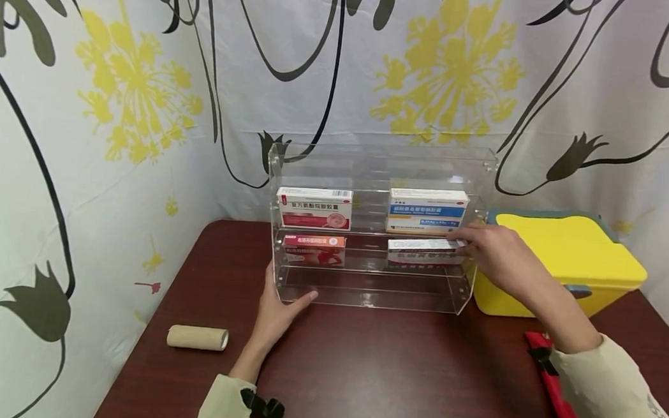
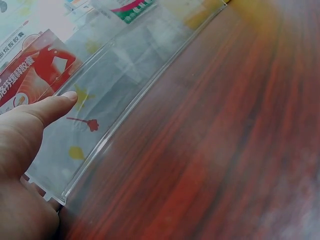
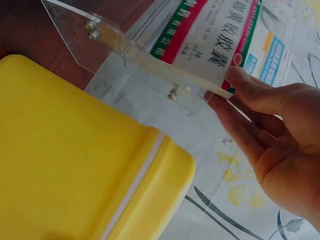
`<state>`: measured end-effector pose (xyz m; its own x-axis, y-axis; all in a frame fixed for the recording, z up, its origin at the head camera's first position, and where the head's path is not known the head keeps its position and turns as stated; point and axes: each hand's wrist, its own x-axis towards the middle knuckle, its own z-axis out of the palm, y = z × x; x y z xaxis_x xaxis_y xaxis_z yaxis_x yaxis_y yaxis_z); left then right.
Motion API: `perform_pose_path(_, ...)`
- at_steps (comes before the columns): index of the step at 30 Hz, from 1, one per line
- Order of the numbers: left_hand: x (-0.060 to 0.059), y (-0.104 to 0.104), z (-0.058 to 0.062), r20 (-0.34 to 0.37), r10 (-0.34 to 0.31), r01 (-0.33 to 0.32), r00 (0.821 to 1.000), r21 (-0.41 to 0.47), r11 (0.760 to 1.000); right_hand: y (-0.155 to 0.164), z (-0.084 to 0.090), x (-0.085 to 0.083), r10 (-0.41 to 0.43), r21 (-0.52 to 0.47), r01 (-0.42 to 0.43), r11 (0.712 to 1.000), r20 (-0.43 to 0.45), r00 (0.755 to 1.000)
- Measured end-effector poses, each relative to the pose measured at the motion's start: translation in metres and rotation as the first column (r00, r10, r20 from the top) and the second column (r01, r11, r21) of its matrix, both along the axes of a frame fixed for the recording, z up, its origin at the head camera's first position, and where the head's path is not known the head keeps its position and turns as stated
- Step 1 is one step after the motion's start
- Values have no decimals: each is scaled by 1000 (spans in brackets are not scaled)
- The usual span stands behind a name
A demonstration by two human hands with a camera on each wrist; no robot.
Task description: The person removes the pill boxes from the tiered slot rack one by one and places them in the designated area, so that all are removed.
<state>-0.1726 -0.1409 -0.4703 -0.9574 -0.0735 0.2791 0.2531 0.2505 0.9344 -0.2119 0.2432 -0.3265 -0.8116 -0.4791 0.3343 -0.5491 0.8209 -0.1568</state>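
A clear acrylic tiered rack (image 1: 372, 298) stands on the dark red table (image 1: 393, 372). Its upper tier holds a white and red box (image 1: 314, 208) and a white and blue box (image 1: 426, 211). An orange-red box (image 1: 314, 246) lies on the middle tier's left. My right hand (image 1: 470, 246) pinches the right end of a long white box with a red stripe (image 1: 421, 251) on the middle tier; the right wrist view shows the hand (image 3: 227, 87) with thumb above and fingers below that box (image 3: 220, 45). My left hand (image 1: 288, 302) rests open against the rack's lower left corner, thumb (image 2: 57, 105) along the front lip (image 2: 125, 110).
A yellow lidded bin (image 1: 573, 255) stands right beside the rack's right wall. A cardboard tube (image 1: 197, 337) lies at the table's left. Something red (image 1: 558, 402) lies under my right forearm. Patterned curtains close in the back and left.
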Motion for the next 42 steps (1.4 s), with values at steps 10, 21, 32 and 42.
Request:
perform_pose_path(10, 1, 0, 0, 0, -13, 13, 1000, 11, 1000, 2, 14, 2, 46, -67, -54, 996, -107, 993)
perform_pose_path(21, 1, 1, -1, 13, -8, 8, 1000, 1, 1000, 3, 52, 23, 54, -127, -97, 987, -311, 949)
perform_pose_path(32, -16, -6, -37, 35, 17, -17, 999, -14, 1000, 11, 50, 54, 52, -134, -85, 987, -234, 971)
perform_pose_path(42, -17, -7, -37, 20, 13, -12, 1000, -14, 1000, 18, 1, 68, 160, -219, -145, 965, 53, 986)
